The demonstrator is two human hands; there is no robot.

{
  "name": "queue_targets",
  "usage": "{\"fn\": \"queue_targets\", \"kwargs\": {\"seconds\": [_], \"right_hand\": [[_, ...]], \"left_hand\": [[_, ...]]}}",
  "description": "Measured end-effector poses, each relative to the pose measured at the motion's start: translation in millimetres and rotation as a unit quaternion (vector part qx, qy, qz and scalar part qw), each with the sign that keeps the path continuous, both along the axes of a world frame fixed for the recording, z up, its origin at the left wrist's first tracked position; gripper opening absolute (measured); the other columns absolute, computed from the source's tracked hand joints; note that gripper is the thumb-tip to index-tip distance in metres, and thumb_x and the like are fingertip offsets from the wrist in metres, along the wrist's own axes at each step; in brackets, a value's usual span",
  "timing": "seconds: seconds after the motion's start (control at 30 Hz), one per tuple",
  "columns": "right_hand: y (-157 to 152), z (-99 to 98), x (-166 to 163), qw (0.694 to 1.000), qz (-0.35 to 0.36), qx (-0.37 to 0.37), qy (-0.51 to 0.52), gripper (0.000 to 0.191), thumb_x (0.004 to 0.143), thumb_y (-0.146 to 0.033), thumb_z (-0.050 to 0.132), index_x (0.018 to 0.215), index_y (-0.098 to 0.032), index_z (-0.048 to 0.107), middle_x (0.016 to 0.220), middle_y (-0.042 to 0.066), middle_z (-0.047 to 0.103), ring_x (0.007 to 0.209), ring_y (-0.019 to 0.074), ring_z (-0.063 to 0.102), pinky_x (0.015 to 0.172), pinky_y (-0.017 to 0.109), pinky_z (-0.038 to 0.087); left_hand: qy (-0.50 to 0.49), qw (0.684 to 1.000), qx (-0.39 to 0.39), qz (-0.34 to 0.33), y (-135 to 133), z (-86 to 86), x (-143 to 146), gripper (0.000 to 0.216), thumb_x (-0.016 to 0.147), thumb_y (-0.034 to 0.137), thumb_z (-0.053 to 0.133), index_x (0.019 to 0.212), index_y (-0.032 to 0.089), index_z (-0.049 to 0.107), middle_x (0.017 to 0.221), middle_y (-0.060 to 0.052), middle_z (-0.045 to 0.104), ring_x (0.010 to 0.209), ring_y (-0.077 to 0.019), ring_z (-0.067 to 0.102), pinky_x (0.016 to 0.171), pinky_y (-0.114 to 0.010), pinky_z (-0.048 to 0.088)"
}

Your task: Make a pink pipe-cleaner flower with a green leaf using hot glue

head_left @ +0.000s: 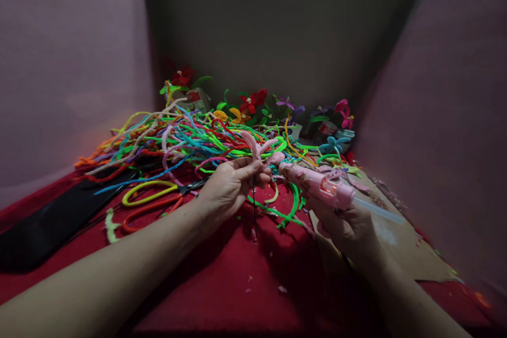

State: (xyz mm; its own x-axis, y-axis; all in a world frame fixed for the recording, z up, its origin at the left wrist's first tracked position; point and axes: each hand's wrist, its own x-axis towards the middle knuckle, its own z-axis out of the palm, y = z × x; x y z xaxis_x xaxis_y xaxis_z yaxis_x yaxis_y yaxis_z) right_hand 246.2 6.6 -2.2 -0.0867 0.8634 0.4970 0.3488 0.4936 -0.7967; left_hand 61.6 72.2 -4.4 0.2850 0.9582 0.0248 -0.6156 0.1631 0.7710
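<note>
My left hand (229,185) is closed in a pinch on a pink pipe-cleaner flower (258,147), its fuzzy petals sticking up above my fingertips and a thin dark stem hanging down below. My right hand (348,224) grips a pink glue gun (319,184), whose nozzle points left and almost touches the flower's base. A clear glue stick (378,211) pokes out of the gun's back end. Both hands hover above a red cloth (237,274).
A big tangle of coloured pipe cleaners (178,140) lies behind the hands. Finished pipe-cleaner flowers (253,101) stand along the back wall. Yellow-handled scissors (154,193) and a black flat object (51,224) lie at the left. A cardboard sheet (400,248) lies under my right hand.
</note>
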Motion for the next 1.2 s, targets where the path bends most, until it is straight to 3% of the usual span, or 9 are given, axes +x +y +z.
{"fn": "queue_targets", "kwargs": {"seconds": [0.17, 0.3, 0.4, 0.53, 0.67, 0.77, 0.93, 1.13, 1.2], "right_hand": [[-1.3, -2.3, 2.0, 0.999, -0.006, 0.016, -0.044, 0.03, 0.082, -0.034, 0.052, 0.107, -0.026, 0.066, 0.076, 0.002, 0.069, 0.071, 0.0232, 0.065, 0.056, 0.03, 0.052], [-2.9, -15.1, 11.1, 0.993, -0.057, -0.006, -0.099, 0.025, 0.083, -0.036, 0.051, 0.092, -0.023, 0.07, 0.056, 0.001, 0.062, 0.054, 0.0214, 0.059, 0.044, 0.03, 0.045], [-3.6, -21.0, 23.1, 0.982, -0.095, 0.008, -0.165, 0.024, 0.083, -0.036, 0.05, 0.078, -0.022, 0.069, 0.05, 0.0, 0.057, 0.051, 0.0205, 0.056, 0.045, 0.031, 0.044], [-5.3, -16.4, 50.9, 0.951, -0.141, 0.085, -0.262, 0.024, 0.083, -0.034, 0.049, 0.07, -0.02, 0.064, 0.059, 0.003, 0.06, 0.05, 0.018, 0.055, 0.048, 0.031, 0.045], [-16.4, -13.0, 95.2, 0.906, -0.197, 0.156, -0.34, 0.025, 0.08, -0.038, 0.053, 0.09, -0.018, 0.064, 0.086, 0.011, 0.065, 0.073, 0.0236, 0.062, 0.064, 0.035, 0.049], [-31.5, -17.7, 129.3, 0.876, -0.267, 0.078, -0.395, 0.035, 0.078, -0.043, 0.052, 0.096, -0.015, 0.064, 0.089, 0.012, 0.064, 0.071, 0.023, 0.062, 0.058, 0.032, 0.048], [-39.3, -30.3, 165.4, 0.827, -0.341, -0.075, -0.441, 0.032, 0.073, -0.04, 0.049, 0.083, -0.016, 0.068, 0.076, 0.009, 0.063, 0.062, 0.0214, 0.059, 0.056, 0.032, 0.044], [-27.9, -34.3, 184.7, 0.804, -0.331, -0.141, -0.473, 0.031, 0.074, -0.038, 0.046, 0.081, -0.016, 0.068, 0.071, 0.009, 0.06, 0.065, 0.0234, 0.059, 0.061, 0.033, 0.044], [-29.5, -29.4, 179.5, 0.796, -0.341, -0.124, -0.485, 0.031, 0.074, -0.038, 0.049, 0.082, -0.016, 0.068, 0.073, 0.011, 0.06, 0.069, 0.0257, 0.06, 0.062, 0.035, 0.044]], "left_hand": [[-0.006, 1.0, 0.005, -0.002, 1.0, 0.0, 0.2, 0.011, 0.08, 0.003, 0.053, 0.076, 0.006, 0.063, 0.068, -0.006, 0.064, 0.053, -0.0082, 0.06, 0.056, -0.017, 0.048], [-0.003, 1.0, 0.005, 0.001, 0.7, 0.3, -0.1, 0.013, 0.081, 0.003, 0.051, 0.074, 0.006, 0.062, 0.067, -0.006, 0.064, 0.054, -0.0083, 0.06, 0.057, -0.017, 0.048], [-0.007, 1.0, 0.006, 0.007, 1.1, 0.8, -0.9, 0.013, 0.08, 0.003, 0.052, 0.074, 0.006, 0.062, 0.07, -0.006, 0.064, 0.056, -0.0082, 0.061, 0.059, -0.017, 0.049], [-0.015, 1.0, 0.01, 0.01, 2.8, 0.7, -1.5, 0.014, 0.08, 0.004, 0.052, 0.071, 0.007, 0.062, 0.07, -0.007, 0.064, 0.056, -0.0086, 0.06, 0.058, -0.018, 0.05], [-0.012, 1.0, 0.01, -0.005, 3.0, -0.2, -1.2, 0.013, 0.08, 0.004, 0.052, 0.072, 0.007, 0.063, 0.07, -0.007, 0.064, 0.057, -0.0084, 0.06, 0.057, -0.017, 0.049], [-0.016, 0.999, 0.016, -0.023, 1.1, 0.5, -0.6, 0.013, 0.08, 0.003, 0.052, 0.074, 0.008, 0.063, 0.07, -0.006, 0.064, 0.057, -0.008, 0.06, 0.057, -0.016, 0.049], [-0.016, 0.999, 0.016, -0.026, -3.5, 3.5, 0.6, 0.011, 0.078, 0.002, 0.054, 0.073, 0.007, 0.063, 0.067, -0.006, 0.062, 0.056, -0.0082, 0.058, 0.055, -0.017, 0.048], [-0.019, 0.999, 0.014, -0.045, -4.9, 2.9, 1.0, 0.01, 0.079, 0.004, 0.055, 0.072, 0.008, 0.061, 0.069, -0.005, 0.061, 0.057, -0.0076, 0.057, 0.056, -0.017, 0.048], [-0.024, 0.998, 0.015, -0.05, -5.1, 1.0, 1.3, 0.009, 0.079, 0.005, 0.055, 0.074, 0.008, 0.062, 0.071, -0.006, 0.062, 0.056, -0.0076, 0.057, 0.055, -0.017, 0.048]]}}
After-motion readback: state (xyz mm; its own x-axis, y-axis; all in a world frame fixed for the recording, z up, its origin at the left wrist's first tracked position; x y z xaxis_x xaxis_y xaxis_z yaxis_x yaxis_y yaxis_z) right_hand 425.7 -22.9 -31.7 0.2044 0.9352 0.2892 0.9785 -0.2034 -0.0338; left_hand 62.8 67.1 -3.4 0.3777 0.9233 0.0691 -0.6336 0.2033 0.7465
